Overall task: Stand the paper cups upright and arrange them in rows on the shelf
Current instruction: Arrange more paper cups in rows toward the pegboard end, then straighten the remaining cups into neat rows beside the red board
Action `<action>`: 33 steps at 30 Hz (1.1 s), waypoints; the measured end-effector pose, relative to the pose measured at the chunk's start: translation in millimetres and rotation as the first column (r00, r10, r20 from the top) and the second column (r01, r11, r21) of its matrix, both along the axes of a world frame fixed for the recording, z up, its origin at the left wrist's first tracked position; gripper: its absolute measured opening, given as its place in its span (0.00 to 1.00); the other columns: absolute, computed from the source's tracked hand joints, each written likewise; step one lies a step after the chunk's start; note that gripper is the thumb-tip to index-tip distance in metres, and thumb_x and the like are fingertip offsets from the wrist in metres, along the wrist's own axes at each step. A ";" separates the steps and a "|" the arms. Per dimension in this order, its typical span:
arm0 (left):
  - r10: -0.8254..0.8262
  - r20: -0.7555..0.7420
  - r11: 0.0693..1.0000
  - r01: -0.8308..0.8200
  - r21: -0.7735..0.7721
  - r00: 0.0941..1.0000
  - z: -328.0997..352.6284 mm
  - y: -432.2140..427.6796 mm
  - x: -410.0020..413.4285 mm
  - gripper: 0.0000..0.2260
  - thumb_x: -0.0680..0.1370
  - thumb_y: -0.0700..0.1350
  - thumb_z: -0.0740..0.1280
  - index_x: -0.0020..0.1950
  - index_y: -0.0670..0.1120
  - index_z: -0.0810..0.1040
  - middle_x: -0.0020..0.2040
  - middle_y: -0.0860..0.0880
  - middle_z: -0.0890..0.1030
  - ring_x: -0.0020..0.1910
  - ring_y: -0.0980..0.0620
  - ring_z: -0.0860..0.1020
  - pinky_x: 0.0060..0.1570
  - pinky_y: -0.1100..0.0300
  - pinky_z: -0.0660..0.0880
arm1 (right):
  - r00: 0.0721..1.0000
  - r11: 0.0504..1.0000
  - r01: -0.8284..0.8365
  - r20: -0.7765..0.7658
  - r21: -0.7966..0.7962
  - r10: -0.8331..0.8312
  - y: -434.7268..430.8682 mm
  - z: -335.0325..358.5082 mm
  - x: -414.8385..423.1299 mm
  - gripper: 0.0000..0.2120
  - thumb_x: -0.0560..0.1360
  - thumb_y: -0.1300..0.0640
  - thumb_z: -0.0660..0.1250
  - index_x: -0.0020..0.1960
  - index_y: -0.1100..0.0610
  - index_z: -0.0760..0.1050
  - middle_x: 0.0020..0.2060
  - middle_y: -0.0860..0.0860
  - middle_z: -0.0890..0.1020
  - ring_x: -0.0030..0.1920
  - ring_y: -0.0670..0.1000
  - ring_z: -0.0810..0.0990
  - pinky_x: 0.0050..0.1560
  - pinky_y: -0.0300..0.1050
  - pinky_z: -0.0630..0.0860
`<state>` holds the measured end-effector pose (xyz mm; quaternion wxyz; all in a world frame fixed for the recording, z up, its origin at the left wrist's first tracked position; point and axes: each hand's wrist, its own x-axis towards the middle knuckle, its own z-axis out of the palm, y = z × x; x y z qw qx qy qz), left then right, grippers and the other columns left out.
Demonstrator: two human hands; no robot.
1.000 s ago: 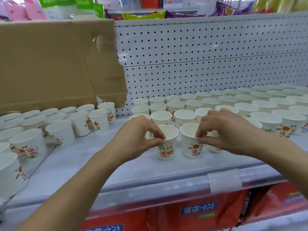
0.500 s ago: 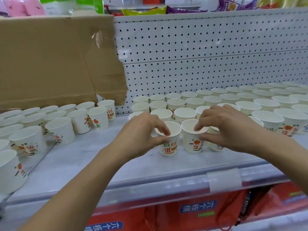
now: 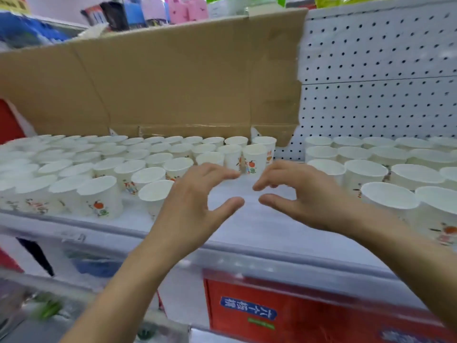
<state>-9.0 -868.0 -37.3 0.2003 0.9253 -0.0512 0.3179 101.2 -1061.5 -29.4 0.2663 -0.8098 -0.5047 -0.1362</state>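
Note:
Upright white paper cups with orange fruit prints stand on the pale shelf (image 3: 247, 224) in two groups. The left group (image 3: 103, 164) fills the shelf in front of the cardboard, and the right group (image 3: 385, 169) stands before the pegboard. A bare strip of shelf lies between them. My left hand (image 3: 195, 201) and my right hand (image 3: 299, 194) hover over that strip, fingers loosely curved, thumbs pointing toward each other, holding nothing. A cup (image 3: 254, 159) at the left group's right end stands just beyond my fingertips.
A flattened cardboard sheet (image 3: 173, 78) leans against the back behind the left cups. White pegboard (image 3: 378, 95) backs the right side. Packaged goods sit on the shelf above. A red box (image 3: 309, 315) with a blue label is on the shelf below.
Both hands have let go of the two cups they pinched by the rims and now hang empty. The view has swung left, showing the left group of cups.

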 end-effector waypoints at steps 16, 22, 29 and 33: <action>0.017 -0.284 0.998 -0.034 -0.054 0.959 -5.6 98.1 -17.6 0.11 0.74 0.55 0.69 0.56 0.60 0.75 0.54 0.64 0.74 0.53 0.65 0.75 0.54 0.65 0.76 | 0.965 0.978 0.030 0.261 -0.207 0.026 115.8 6.9 -26.1 0.07 0.78 0.51 0.63 0.51 0.50 0.78 0.48 0.48 0.77 0.51 0.50 0.71 0.42 0.45 0.65; -0.269 -0.394 0.956 0.294 0.003 0.879 1.8 55.2 31.1 0.14 0.76 0.53 0.68 0.61 0.59 0.75 0.60 0.64 0.73 0.58 0.64 0.72 0.57 0.63 0.74 | 0.957 0.910 0.169 0.284 -0.379 -0.060 56.5 24.1 -21.9 0.08 0.78 0.46 0.61 0.52 0.45 0.77 0.46 0.43 0.75 0.48 0.46 0.68 0.43 0.43 0.64; -0.253 -0.406 0.933 0.332 0.137 0.878 56.3 60.5 78.1 0.15 0.79 0.48 0.65 0.65 0.59 0.72 0.61 0.64 0.74 0.56 0.66 0.73 0.55 0.67 0.71 | 0.986 0.930 0.168 0.056 -0.326 -0.158 18.3 58.1 22.8 0.08 0.73 0.40 0.65 0.48 0.41 0.78 0.42 0.38 0.77 0.45 0.39 0.75 0.47 0.38 0.73; -0.050 -0.404 0.941 0.179 0.287 0.913 72.5 75.2 125.9 0.17 0.79 0.53 0.65 0.67 0.54 0.73 0.63 0.59 0.76 0.60 0.58 0.73 0.59 0.61 0.71 | 0.975 0.917 0.218 0.043 -0.334 -0.216 28.7 74.7 84.5 0.05 0.74 0.51 0.69 0.50 0.46 0.80 0.43 0.39 0.78 0.44 0.41 0.76 0.47 0.41 0.74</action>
